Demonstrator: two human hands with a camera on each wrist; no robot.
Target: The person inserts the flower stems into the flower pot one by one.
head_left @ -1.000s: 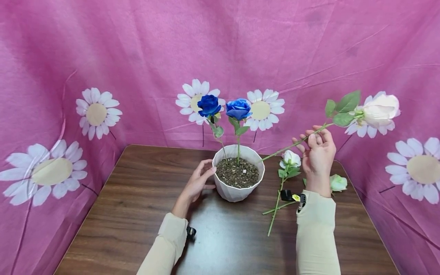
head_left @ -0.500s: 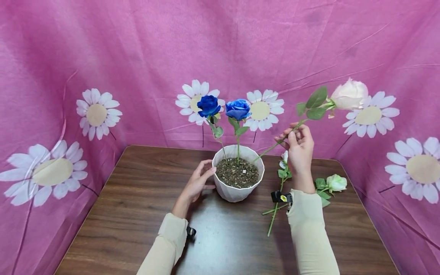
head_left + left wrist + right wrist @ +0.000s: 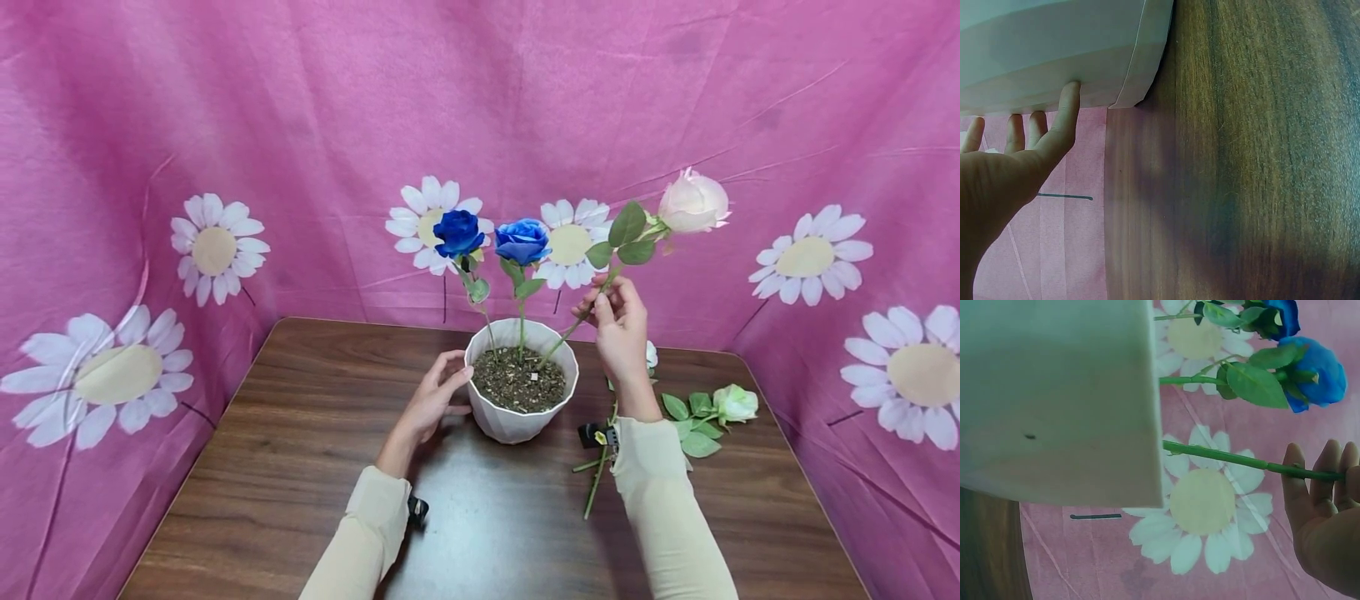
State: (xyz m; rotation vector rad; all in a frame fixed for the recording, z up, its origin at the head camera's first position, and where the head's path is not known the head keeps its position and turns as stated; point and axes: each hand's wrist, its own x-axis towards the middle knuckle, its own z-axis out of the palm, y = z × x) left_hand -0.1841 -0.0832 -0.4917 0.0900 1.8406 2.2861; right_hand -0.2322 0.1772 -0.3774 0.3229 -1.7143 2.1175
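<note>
My right hand (image 3: 622, 333) pinches the green stem of a pale pink rose (image 3: 693, 202), its bloom leaning up and to the right. The stem's lower end reaches into a white faceted pot (image 3: 510, 423) of dark soil (image 3: 517, 387); whether it enters the soil is hard to tell. In the right wrist view, fingers lie along that stem (image 3: 1222, 456). My left hand (image 3: 431, 396) rests against the pot's left side, thumb near the rim, fingers fairly straight on the wall. Two blue roses, a darker one (image 3: 458, 234) and a brighter one (image 3: 522, 242), stand upright in the soil.
On the brown wooden table (image 3: 300, 467), a pale green-white rose (image 3: 735, 403) lies right of the pot. Another white rose (image 3: 651, 355) is mostly hidden behind my right hand and sleeve. A pink curtain (image 3: 337, 125) printed with daisies surrounds the table.
My right hand has moved left toward the pot, tilting the pale pink rose more upright, and its stem end has come inside the rim. The left hand and pot stay in place.
</note>
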